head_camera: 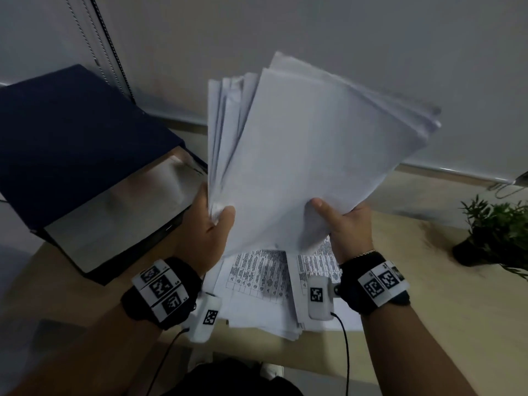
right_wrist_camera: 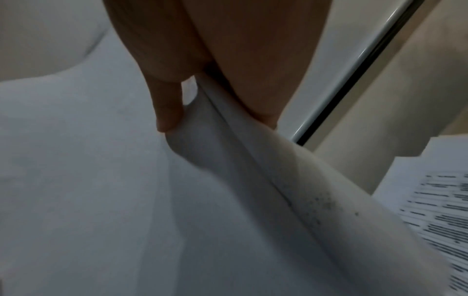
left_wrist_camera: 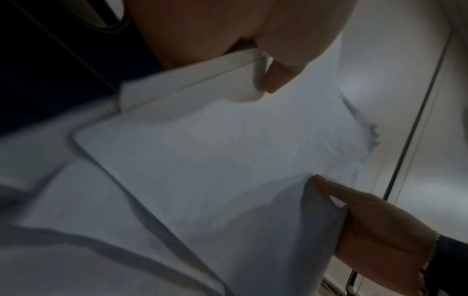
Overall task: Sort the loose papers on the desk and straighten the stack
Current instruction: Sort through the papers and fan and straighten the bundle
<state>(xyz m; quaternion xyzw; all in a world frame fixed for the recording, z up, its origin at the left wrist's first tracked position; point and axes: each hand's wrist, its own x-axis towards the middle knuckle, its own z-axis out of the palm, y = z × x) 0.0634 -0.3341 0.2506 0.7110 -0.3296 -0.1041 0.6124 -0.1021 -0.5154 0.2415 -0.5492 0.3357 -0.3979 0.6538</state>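
Both hands (head_camera: 211,232) pinching fanned paper sheaf (head_camera: 308,155) upright

Each bare forearm wears a black wrist strap (head_camera: 371,284) bearing a white band of black square code markers, with a small white coded camera box (head_camera: 319,298) just inside it trailing a thin black cable (head_camera: 346,352).

left hand (head_camera: 213,230) + right hand (head_camera: 347,227) grip fanned paper sheaf (head_camera: 308,155) | printed sheets (head_camera: 265,278) on desk (head_camera: 445,310) — beneath | potted plant (head_camera: 494,232) — right
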